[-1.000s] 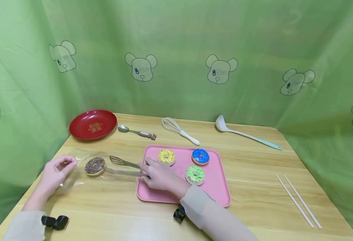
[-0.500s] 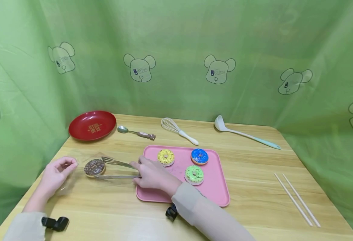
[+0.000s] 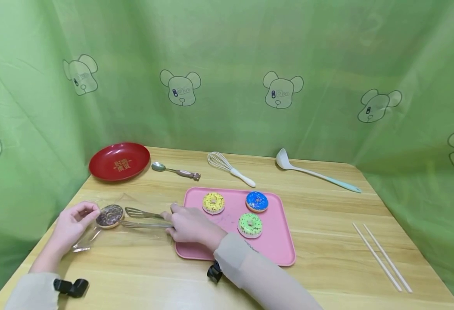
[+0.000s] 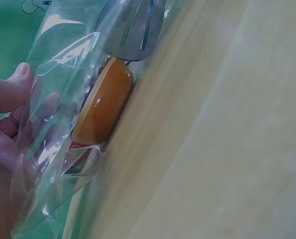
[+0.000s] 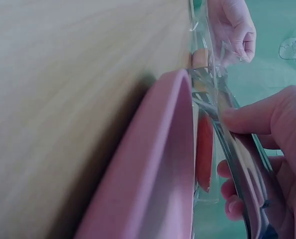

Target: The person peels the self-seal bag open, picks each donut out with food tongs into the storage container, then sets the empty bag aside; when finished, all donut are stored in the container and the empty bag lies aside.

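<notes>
A chocolate-topped donut (image 3: 110, 216) with dark sprinkles lies inside a clear plastic bag (image 4: 63, 55), close by the left hand's fingertips. My left hand (image 3: 72, 221) pinches the bag's edge between thumb and fingers. In my right hand (image 3: 192, 226) is a pair of metal tongs (image 5: 247, 179), gripped over the near edge of the pink tray. Their slotted heads reach into the bag, right at the donut's right side. From the left wrist view, one slotted head sits at the end of the donut's orange-brown base (image 4: 105, 104).
The pink tray (image 3: 269, 249) bears yellow, blue and green donuts. Behind are a red plate (image 3: 99, 165), a spoon (image 3: 184, 173), a whisk (image 3: 242, 176) and a ladle (image 3: 312, 172). Two chopsticks (image 3: 382, 258) lie at the right. A green curtain (image 3: 231, 120) surrounds the table.
My right hand and the tongs have moved left into the bag. The donut, between the tong heads half a second ago, now sits further left with the heads at its right. My left hand stays put.
</notes>
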`<state>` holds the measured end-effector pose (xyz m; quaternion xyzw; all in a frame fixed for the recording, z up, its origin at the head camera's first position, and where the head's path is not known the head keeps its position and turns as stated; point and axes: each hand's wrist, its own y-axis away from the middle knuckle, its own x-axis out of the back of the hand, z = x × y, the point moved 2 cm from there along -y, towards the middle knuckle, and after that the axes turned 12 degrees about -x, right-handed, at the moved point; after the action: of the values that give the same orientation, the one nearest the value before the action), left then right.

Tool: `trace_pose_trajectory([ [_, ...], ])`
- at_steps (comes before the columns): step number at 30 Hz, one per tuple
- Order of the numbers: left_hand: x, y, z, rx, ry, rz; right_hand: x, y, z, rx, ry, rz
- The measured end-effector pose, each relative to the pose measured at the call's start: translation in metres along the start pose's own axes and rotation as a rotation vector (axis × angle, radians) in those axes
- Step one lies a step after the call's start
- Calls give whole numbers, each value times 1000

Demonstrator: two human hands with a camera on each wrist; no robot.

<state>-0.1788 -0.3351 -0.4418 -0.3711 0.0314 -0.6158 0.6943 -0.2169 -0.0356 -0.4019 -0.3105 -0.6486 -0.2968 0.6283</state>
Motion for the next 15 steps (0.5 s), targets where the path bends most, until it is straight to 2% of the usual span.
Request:
trace_pose_trajectory([
  [7,2,0,1,-8,0,10,-2,-2,3,-58,-74,-14],
  [15,4,1,0,14,0,25,1,-6,3,-72,-123,-38],
])
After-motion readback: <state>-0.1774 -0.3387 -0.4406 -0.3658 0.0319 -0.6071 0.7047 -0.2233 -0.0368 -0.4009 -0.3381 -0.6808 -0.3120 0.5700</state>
